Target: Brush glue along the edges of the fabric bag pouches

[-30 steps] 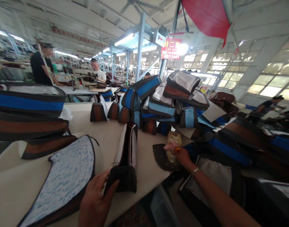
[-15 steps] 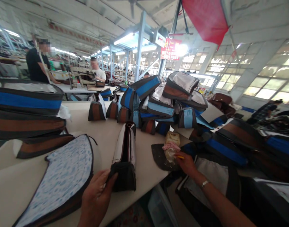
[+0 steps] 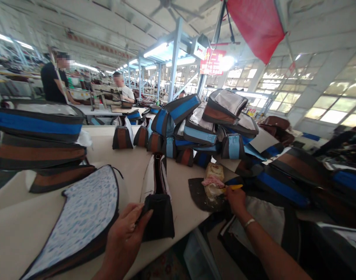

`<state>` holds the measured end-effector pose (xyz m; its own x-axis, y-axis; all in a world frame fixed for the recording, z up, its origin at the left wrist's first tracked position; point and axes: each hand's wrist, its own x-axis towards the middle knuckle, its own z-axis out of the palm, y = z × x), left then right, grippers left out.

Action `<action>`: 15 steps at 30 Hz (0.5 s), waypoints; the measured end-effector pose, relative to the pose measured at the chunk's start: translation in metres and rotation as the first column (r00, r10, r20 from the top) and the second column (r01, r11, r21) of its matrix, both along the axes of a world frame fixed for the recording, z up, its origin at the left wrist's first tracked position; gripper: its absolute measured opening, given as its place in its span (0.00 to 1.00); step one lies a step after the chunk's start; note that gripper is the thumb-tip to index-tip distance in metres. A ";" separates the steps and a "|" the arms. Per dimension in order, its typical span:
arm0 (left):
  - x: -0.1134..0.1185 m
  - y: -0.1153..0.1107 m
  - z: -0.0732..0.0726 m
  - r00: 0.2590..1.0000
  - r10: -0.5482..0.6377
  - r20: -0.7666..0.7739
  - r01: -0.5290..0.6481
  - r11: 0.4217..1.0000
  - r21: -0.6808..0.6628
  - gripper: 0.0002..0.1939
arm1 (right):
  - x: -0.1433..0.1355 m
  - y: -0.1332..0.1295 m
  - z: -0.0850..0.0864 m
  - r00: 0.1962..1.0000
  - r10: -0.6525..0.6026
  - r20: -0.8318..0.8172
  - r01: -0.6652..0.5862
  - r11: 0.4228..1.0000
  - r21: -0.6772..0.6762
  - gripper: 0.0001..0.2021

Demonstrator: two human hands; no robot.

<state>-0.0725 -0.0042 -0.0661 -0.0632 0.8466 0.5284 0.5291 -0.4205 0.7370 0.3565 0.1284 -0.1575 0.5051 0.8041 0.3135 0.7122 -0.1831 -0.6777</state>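
Note:
My left hand [image 3: 127,233] pinches the near left edge of a long narrow bag piece [image 3: 159,216], black at its near end, with pale sides and an open dark middle. My right hand [image 3: 236,200] is closed on a yellow tool [image 3: 234,187], whose tip reaches a translucent container [image 3: 214,190] with a pink cloth [image 3: 213,182] round it. That container lies on a dark, spotted fabric piece [image 3: 197,194]. Left of my left hand lies a curved panel with blue-patterned lining [image 3: 87,210].
Bag pieces with blue and brown stripes are heaped [image 3: 199,132] at the table's back. A stack of similar ones [image 3: 41,149] stands at the left, more [image 3: 283,186] at the right. Two people [image 3: 51,81] are beyond the table. The table's near edge runs diagonally below my hands.
The yellow tool shows more of its length and lies flatter in my right hand, which has moved slightly right. The whole view has shifted a little.

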 end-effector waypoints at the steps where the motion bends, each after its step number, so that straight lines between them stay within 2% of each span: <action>1: 0.001 0.000 0.002 1.000 -0.016 0.003 0.016 1.000 -0.001 0.12 | 0.000 0.000 0.002 1.000 0.015 0.018 -0.015 1.000 -0.010 0.20; 4: 0.003 0.002 0.008 0.998 -0.053 0.021 0.054 0.998 -0.019 0.12 | -0.007 -0.004 0.006 0.985 0.150 0.082 -0.151 0.989 -0.003 0.17; 7: 0.004 0.003 0.017 0.997 -0.064 0.038 0.066 0.996 -0.058 0.12 | -0.015 -0.015 0.010 0.945 0.296 0.139 -0.302 0.953 0.020 0.15; 11: 0.005 0.002 0.028 0.994 -0.094 0.059 0.100 0.991 -0.094 0.12 | -0.022 -0.028 0.015 0.920 0.351 0.174 -0.366 0.928 0.064 0.19; 15: 0.005 -0.001 0.038 0.990 -0.111 0.083 0.121 0.985 -0.124 0.12 | -0.031 -0.033 0.025 0.915 0.368 0.167 -0.388 0.916 0.103 0.17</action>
<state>-0.0675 -0.0049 -0.0286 0.0036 0.9113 0.4118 0.4229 -0.3745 0.8252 0.3256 0.0959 -0.1322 0.1142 0.8726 0.4748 0.8000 0.2026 -0.5647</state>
